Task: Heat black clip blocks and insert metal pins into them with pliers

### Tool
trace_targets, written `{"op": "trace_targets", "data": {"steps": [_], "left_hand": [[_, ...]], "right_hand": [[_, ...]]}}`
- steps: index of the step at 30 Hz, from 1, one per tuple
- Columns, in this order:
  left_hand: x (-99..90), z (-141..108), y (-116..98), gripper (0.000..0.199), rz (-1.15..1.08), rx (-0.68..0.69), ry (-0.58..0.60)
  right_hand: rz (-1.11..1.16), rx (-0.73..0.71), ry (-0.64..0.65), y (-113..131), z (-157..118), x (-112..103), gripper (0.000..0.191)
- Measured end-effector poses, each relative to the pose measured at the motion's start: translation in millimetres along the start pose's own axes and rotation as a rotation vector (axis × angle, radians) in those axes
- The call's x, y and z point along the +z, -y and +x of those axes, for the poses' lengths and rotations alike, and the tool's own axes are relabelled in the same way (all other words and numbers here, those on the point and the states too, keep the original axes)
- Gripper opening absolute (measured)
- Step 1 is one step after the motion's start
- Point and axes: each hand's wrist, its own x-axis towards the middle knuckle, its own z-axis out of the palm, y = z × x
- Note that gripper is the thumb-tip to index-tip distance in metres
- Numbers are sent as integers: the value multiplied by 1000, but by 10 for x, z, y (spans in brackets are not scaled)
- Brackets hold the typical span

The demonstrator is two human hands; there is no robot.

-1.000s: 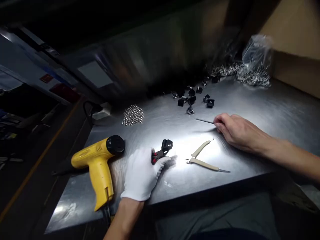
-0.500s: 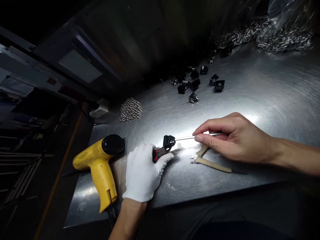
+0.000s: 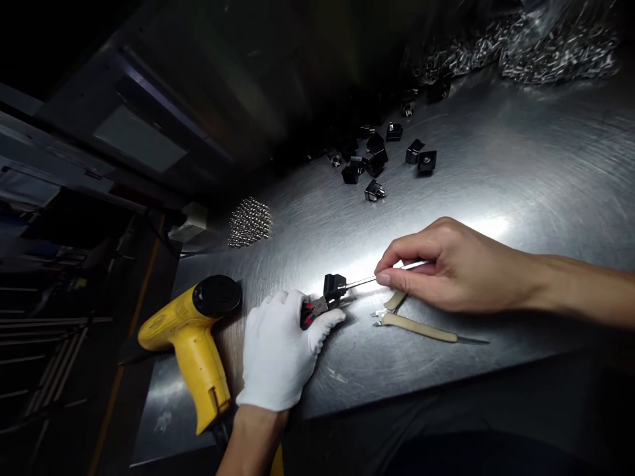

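Note:
My left hand [image 3: 278,350], in a white glove, is closed around red-handled pliers [image 3: 314,309]. At the pliers' jaws is a small black block [image 3: 334,287], just above the metal surface. My bare right hand [image 3: 441,268] pinches a thin metal rod [image 3: 361,282] between thumb and fingertips. The rod's far end meets the right side of the black block; the exact contact is too small to make out. Below my right hand lie cream-handled pliers [image 3: 421,328], their tips pointing left.
A yellow heat gun [image 3: 198,344] lies left of my glove. Small metal pieces [image 3: 250,222] form a cluster behind it. Several black parts [image 3: 376,191] are scattered at the back of the metal table [image 3: 496,172]. Clear bags of metal pieces [image 3: 558,56] stand at the back right.
The rod now slopes more, its right end higher relative to the block. My right hand has shifted slightly left and up. The whole view has moved a little.

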Motion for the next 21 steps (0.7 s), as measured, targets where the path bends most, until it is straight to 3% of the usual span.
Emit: {"op": "trace_targets", "data": {"steps": [10,21], "left_hand": [[-102,84,-49,48,161,70,104],[-155,157,-146,48,207,32,160]], "right_hand": [[-23,15,36,-67,27,10,12],[-180,-53,-61,-87,9,48,12]]}}
